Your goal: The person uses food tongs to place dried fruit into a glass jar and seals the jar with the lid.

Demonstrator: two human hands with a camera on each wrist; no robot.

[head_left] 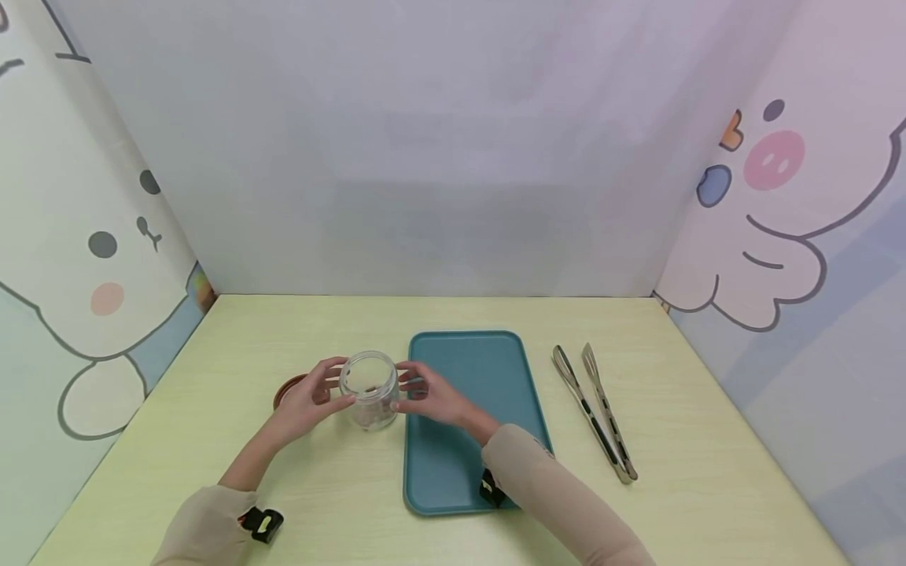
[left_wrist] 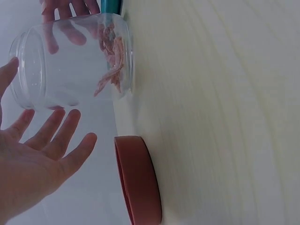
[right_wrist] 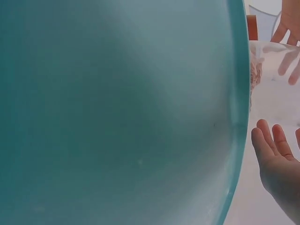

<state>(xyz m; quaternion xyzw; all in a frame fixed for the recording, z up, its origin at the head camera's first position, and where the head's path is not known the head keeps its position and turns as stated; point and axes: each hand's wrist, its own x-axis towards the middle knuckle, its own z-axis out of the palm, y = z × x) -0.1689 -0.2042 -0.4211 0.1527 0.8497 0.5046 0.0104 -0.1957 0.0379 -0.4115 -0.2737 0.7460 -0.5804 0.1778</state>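
Note:
A clear jar without a lid stands upright on the table, left of the tray. Reddish-brown dried strips lie at its bottom. My left hand is at the jar's left side, thumb at the rim and fingers spread loosely toward the glass. From the right, my right hand reaches over the tray's edge, its fingers extended and spread beside the jar. Behind the left hand, a round brown-red lid rests on the table, partly hidden in the head view.
A blue-green rectangular tray lies at the middle, under the right forearm. To its right are metal tongs with dark handles, arms spread toward the back. Light curtains with cartoon animals at the sides enclose the table.

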